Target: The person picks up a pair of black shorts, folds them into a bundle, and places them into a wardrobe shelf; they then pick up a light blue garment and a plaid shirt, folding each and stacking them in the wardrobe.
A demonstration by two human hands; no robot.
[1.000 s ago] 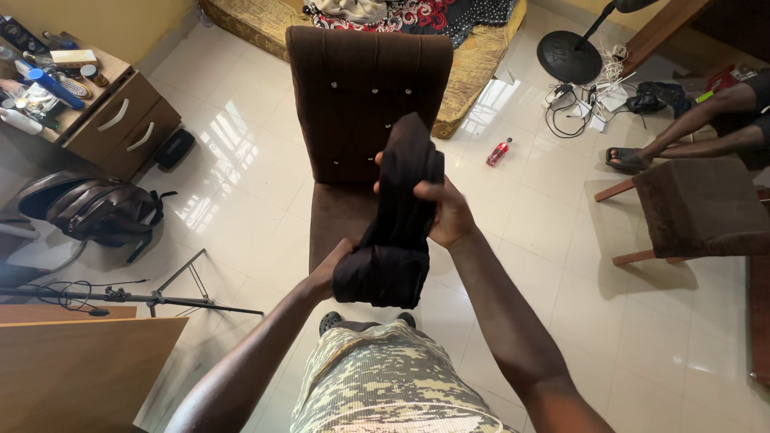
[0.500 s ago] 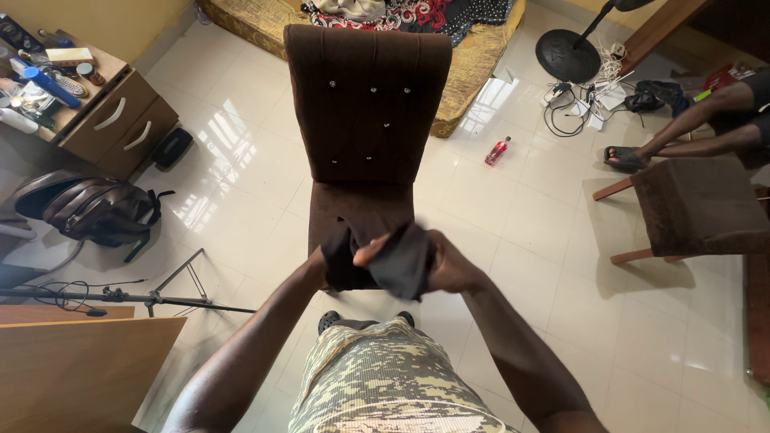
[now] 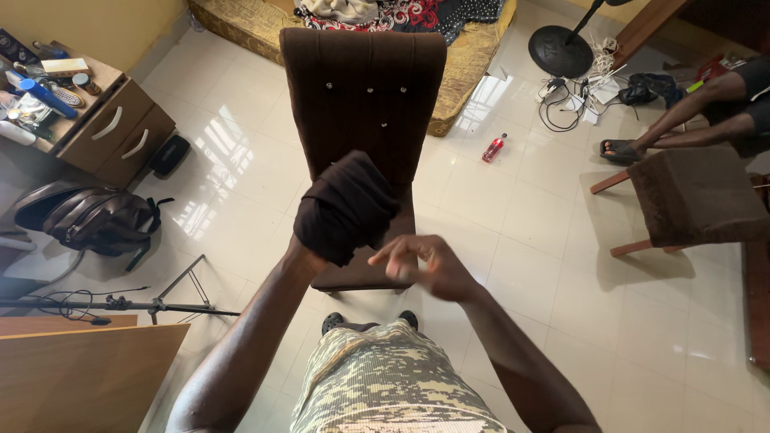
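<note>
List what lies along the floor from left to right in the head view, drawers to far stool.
Wooden drawer unit → brown backpack → black stand → brown chair → red bottle → tangle of cables → brown stool.

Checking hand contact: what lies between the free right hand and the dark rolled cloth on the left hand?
Nothing: in the head view, only the brown upholstered chair's seat shows behind the gap between right hand and dark rolled cloth.

Small red bottle [image 3: 493,148] with a label lies on the tiled floor [image 3: 553,240], right of the chair. Flat cream-and-brown box [image 3: 66,66] on the dresser [image 3: 112,128] top's back edge, blue tube [image 3: 50,98] beside it.
</note>
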